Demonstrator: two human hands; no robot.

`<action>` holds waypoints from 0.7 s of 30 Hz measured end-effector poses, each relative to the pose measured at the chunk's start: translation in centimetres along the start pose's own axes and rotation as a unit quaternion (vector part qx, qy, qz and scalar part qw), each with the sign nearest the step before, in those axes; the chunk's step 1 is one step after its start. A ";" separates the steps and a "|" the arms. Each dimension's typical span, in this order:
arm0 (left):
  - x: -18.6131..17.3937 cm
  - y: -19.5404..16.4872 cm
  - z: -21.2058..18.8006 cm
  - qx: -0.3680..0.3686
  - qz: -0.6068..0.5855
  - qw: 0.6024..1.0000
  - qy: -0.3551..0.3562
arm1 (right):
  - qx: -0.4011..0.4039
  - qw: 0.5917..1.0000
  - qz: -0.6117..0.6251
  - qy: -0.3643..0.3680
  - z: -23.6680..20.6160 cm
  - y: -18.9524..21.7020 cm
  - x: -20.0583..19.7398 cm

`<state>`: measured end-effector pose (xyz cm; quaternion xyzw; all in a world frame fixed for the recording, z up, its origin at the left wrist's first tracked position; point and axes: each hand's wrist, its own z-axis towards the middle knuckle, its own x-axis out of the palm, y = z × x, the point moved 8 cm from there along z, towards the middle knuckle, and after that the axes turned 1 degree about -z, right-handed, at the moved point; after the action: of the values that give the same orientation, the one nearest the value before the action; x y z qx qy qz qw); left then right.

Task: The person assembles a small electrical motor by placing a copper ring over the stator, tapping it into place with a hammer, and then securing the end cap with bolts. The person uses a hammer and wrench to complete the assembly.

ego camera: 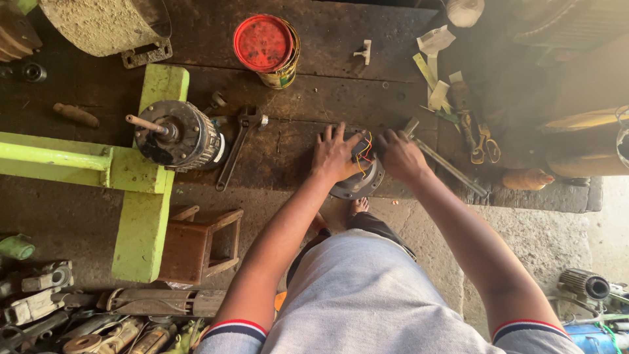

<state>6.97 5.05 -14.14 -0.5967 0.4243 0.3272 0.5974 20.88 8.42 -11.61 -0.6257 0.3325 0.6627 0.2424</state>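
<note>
Your left hand (334,156) lies flat with fingers spread, released, pressing on the round motor end cover (359,182) at the table (308,98) edge, centre of frame. Your right hand (401,156) rests beside it; whether its fingers grip the coloured wires (365,152) cannot be told. Keep the cover pinned flat. The adjustable wrench (237,145) lies to the left, scissors (485,145) to the right.

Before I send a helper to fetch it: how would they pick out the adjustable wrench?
Start at the dark wooden workbench. Between the motor on the lime-green stand and the person's left hand lies the adjustable wrench. It is the only long dark tool with a jawed head, lying slantwise.
</note>
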 end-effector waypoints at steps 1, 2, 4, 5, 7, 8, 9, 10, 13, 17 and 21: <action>0.1 0.0 0.0 -0.001 0.002 1.000 0.003 | 0.011 1.000 -0.016 0.014 0.0 0.1 0.3; 0.1 0.0 0.0 0.002 0.009 1.000 0.006 | 0.023 0.999 -0.033 0.027 0.1 0.2 0.5; 0.2 -0.1 0.2 0.007 0.022 1.000 0.012 | 0.082 0.992 -0.046 0.086 0.3 -0.2 1.5; 0.3 0.0 0.2 0.005 0.021 1.000 0.015 | 0.112 0.986 -0.052 0.116 0.3 -0.6 1.9; 0.3 0.0 0.2 0.004 0.018 1.000 0.019 | 0.136 0.979 -0.030 0.147 0.6 -0.9 2.2; 0.2 0.0 0.2 0.002 0.014 1.000 0.018 | 0.149 0.975 -0.019 0.161 0.7 -1.2 2.2; 0.2 0.1 0.1 -0.001 0.009 1.000 0.018 | 0.150 0.971 -0.023 0.185 0.7 -1.3 2.3; 0.2 0.2 0.0 -0.004 0.004 1.000 0.018 | 0.150 0.966 -0.026 0.209 0.6 -1.5 2.4; -0.1 0.2 -0.2 0.001 0.003 1.000 0.008 | 0.136 0.974 -0.029 0.180 0.4 -1.6 1.4; -0.2 0.3 -0.2 0.005 -0.015 1.000 -0.005 | -0.025 0.997 -0.079 -0.006 0.2 1.4 -1.5; -0.3 0.3 -0.2 0.009 -0.016 1.000 -0.013 | -0.003 0.995 -0.090 0.038 0.2 1.7 -0.4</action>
<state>6.56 4.86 -13.97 -0.5935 0.4098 0.3217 0.6135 19.55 7.52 -10.95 -0.6785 0.2819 0.6149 0.2864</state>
